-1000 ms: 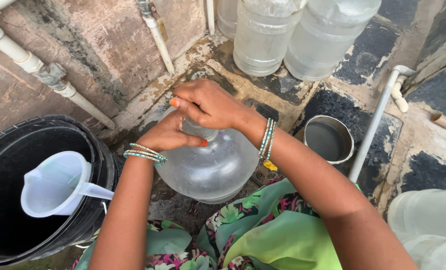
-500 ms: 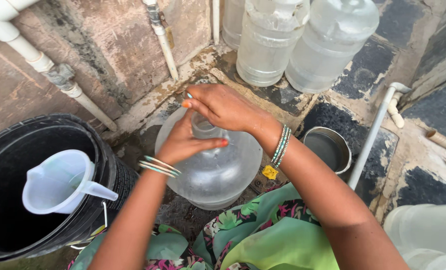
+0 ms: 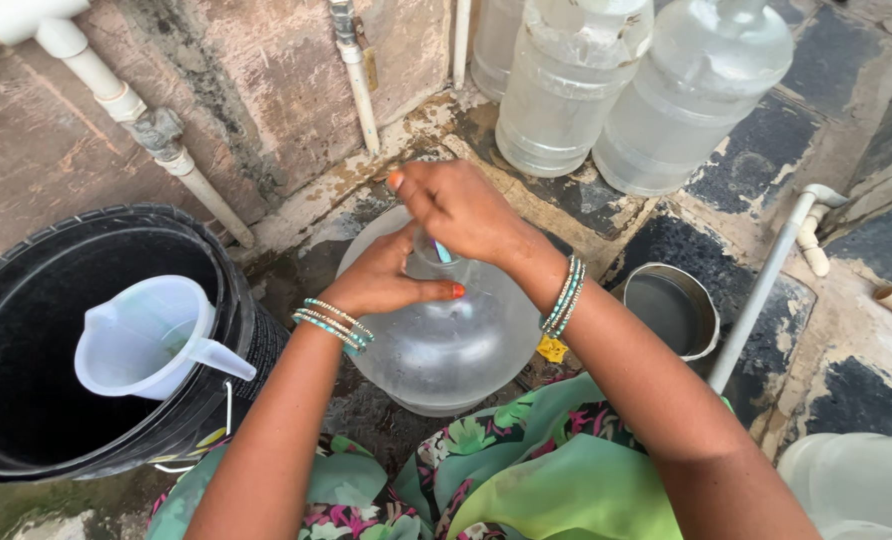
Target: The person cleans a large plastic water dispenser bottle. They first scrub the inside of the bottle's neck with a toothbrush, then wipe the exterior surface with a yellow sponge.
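Observation:
A large clear water jug [image 3: 446, 345] stands on the wet stone floor in front of me. My left hand [image 3: 386, 280] grips the jug's neck from the left, fingers wrapped round it. My right hand [image 3: 461, 210] is closed over the top of the neck, covering the mouth; a bit of light blue cap shows under its fingers. Both wrists wear green and silver bangles.
A black bucket [image 3: 26, 290] at left holds a translucent plastic mug [image 3: 146, 335]. Three filled clear jugs [image 3: 616, 90] stand at the back. A small metal pot [image 3: 671, 310] sits right of the jug. White pipes [image 3: 766, 285] run along wall and floor.
The view has shifted slightly. My right hand has turned on top of the jug's neck while my left hand keeps its grip on the neck.

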